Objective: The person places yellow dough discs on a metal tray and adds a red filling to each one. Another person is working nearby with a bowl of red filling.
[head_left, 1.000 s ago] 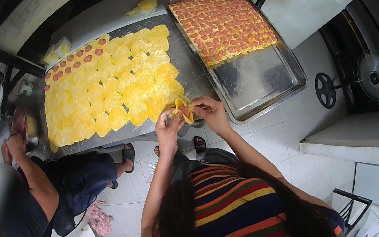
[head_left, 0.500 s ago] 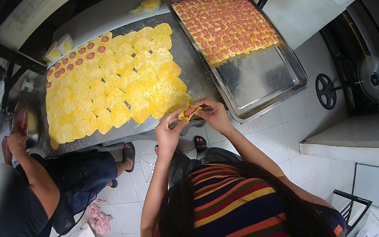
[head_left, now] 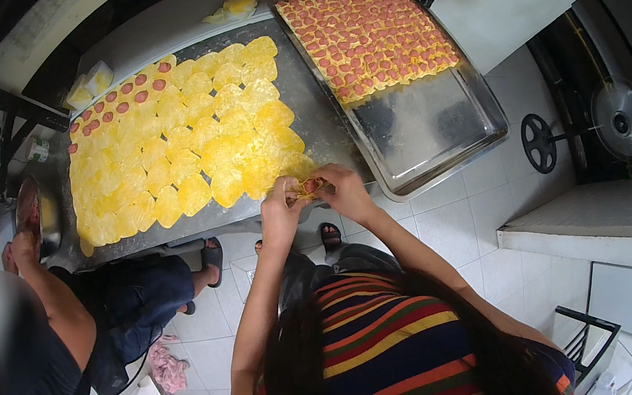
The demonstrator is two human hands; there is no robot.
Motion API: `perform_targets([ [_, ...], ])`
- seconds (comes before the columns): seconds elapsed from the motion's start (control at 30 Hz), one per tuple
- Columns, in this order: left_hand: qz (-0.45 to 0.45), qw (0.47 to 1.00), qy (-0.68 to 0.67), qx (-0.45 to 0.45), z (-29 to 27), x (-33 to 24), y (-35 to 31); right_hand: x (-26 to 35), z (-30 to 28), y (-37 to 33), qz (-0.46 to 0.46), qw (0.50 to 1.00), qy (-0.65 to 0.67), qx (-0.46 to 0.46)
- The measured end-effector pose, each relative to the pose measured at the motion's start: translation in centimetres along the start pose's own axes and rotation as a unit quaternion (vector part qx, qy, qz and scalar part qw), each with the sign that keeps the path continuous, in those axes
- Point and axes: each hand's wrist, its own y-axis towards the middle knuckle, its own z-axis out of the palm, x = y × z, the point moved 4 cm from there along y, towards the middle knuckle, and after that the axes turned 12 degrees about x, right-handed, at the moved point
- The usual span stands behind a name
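Observation:
Close to the table's near edge, my left hand (head_left: 280,209) and my right hand (head_left: 345,190) pinch a small open-topped dumpling (head_left: 308,188) from both sides. Its yellow wrapper is gathered up around pink meat filling; my fingers partly cover it. Just beyond and to the left, overlapping round yellow wrappers (head_left: 181,168) cover much of the dark tabletop. Small lumps of pink filling (head_left: 123,108) sit on the wrappers at the far left. To the right, a large metal tray (head_left: 429,131) has its far part packed with rows of finished-looking dumplings (head_left: 374,37).
At the left, a co-worker (head_left: 38,304) has hands at a metal bowl (head_left: 50,221) of pink filling. Yellow stacks in wrapping (head_left: 91,84) and a plastic bag (head_left: 234,5) with yellow contents lie at the back. A fan (head_left: 622,121) stands right; a pink cloth (head_left: 168,367) lies on the floor.
My fingers have closed further around the dumpling, and its wrapper is gathered tighter about the filling. The co-worker's hands have shifted slightly by the bowl. The whole view has shifted a little.

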Motion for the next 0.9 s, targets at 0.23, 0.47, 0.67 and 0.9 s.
perform_targets([
  [0.23, 0.042, 0.995, 0.086, 0.026, 0.0, 0.3, 0.2, 0.5, -0.7, 0.4, -0.035, 0.999, -0.005, 0.003],
  [0.47, 0.055, 0.991, 0.116, 0.049, -0.1, -0.4, 0.2, -0.7, 0.3, 0.0, 0.005, 0.999, -0.021, 0.032],
  [0.67, 0.024, 0.991, 0.114, 0.072, 0.5, -0.3, 0.5, -0.4, -0.2, 0.4, -0.009, 0.999, -0.01, 0.034],
  [0.9, 0.053, 0.993, 0.085, 0.056, 0.8, -0.1, 0.4, 0.1, -0.4, -0.2, 0.018, 0.999, -0.03, 0.017],
])
